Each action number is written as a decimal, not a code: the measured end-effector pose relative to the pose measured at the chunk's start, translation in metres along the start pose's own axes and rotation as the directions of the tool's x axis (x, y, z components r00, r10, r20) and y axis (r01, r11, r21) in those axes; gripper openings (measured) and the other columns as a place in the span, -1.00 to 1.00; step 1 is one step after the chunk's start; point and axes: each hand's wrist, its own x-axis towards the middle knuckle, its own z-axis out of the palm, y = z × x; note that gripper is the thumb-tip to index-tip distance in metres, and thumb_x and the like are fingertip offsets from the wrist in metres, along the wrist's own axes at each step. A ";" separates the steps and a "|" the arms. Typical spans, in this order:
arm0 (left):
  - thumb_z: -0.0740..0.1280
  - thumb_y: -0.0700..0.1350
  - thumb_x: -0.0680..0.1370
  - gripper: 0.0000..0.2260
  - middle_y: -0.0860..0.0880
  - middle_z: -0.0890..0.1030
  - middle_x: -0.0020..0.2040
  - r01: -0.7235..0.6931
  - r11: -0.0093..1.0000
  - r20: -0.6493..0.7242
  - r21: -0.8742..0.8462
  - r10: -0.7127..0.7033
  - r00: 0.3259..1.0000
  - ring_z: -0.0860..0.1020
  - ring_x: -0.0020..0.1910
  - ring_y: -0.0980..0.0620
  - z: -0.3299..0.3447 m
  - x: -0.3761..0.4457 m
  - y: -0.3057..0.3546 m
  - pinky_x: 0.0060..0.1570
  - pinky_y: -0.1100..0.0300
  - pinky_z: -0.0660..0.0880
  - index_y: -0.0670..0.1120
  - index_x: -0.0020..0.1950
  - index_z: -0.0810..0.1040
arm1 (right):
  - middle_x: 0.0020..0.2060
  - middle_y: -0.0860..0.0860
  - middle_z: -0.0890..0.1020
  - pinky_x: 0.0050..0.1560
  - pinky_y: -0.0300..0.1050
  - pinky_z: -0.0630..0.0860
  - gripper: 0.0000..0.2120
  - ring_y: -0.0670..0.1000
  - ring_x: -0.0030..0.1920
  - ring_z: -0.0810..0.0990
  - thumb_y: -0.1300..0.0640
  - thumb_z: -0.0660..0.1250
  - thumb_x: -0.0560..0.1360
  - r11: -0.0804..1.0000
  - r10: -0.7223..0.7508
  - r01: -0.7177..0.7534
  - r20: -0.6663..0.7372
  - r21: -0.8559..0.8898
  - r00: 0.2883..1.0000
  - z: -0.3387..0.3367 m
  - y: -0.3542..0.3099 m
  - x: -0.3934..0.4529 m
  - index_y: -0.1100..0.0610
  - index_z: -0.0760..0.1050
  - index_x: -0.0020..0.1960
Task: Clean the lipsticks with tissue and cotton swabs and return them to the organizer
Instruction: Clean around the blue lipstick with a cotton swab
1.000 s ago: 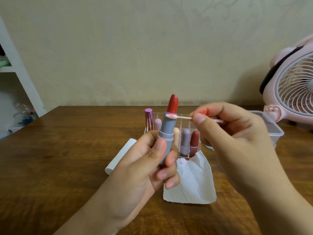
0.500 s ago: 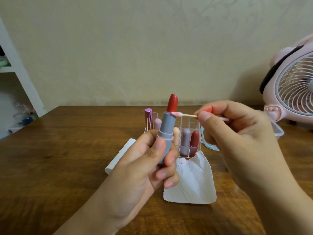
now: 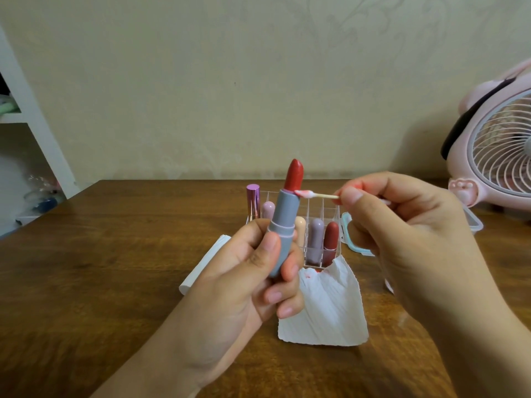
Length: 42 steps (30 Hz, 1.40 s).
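Observation:
My left hand (image 3: pixel 253 271) grips an open grey lipstick (image 3: pixel 284 219) upright, its red bullet raised above the tube. My right hand (image 3: pixel 402 225) pinches a cotton swab (image 3: pixel 316 194) whose pink-stained tip touches the tube's rim at the base of the bullet. Behind the lipstick stands a clear organizer (image 3: pixel 330 214) holding several capped lipsticks. A white tissue (image 3: pixel 327 305) with red smears lies on the table in front of the organizer.
A wooden table (image 3: pixel 100 268) carries everything. A white cap or tube (image 3: pixel 204 262) lies left of my left hand. A clear lidded box (image 3: pixel 474 222) and a pink fan (image 3: pixel 500 156) stand at the right. White shelving (image 3: pixel 31 124) is at the far left.
The swab tip moved from the left side of the tube's rim to its right side, and my right hand shifted slightly right. My left hand kept the lipstick still.

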 end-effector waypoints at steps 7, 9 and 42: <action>0.32 -0.01 0.50 -0.83 -0.06 0.45 -0.26 0.010 1.000 0.000 0.018 -0.010 1.000 0.34 -0.43 0.11 0.002 -0.001 0.000 -0.38 0.24 0.42 -0.05 0.00 0.60 | -0.57 -0.12 0.41 -0.47 -0.30 0.31 -0.87 -0.12 -0.50 0.33 0.02 0.34 0.39 1.000 -0.003 0.003 -0.002 -0.005 1.000 0.001 -0.001 0.000 0.03 0.63 -0.21; 0.32 -0.01 0.50 -0.84 -0.06 0.45 -0.26 0.013 1.000 -0.010 0.024 -0.013 1.000 0.34 -0.43 0.11 0.003 -0.001 0.000 -0.39 0.24 0.42 -0.05 -0.01 0.60 | -0.57 -0.12 0.41 -0.47 -0.30 0.32 -0.88 -0.10 -0.49 0.33 0.02 0.35 0.39 1.000 0.011 -0.011 -0.012 0.009 1.000 -0.001 0.001 0.001 0.03 0.63 -0.24; 0.17 0.06 0.59 -0.68 -0.04 0.44 -0.36 0.079 0.976 0.111 -0.201 -0.057 0.992 0.36 -0.45 0.10 -0.001 0.002 0.000 -0.29 0.18 0.45 -0.13 -0.01 0.60 | -0.52 0.06 0.42 -0.43 -0.35 0.35 -0.90 -0.16 -0.46 0.37 0.01 0.41 0.36 0.998 -0.060 0.059 0.083 0.020 0.995 0.006 0.003 -0.002 0.03 0.60 -0.24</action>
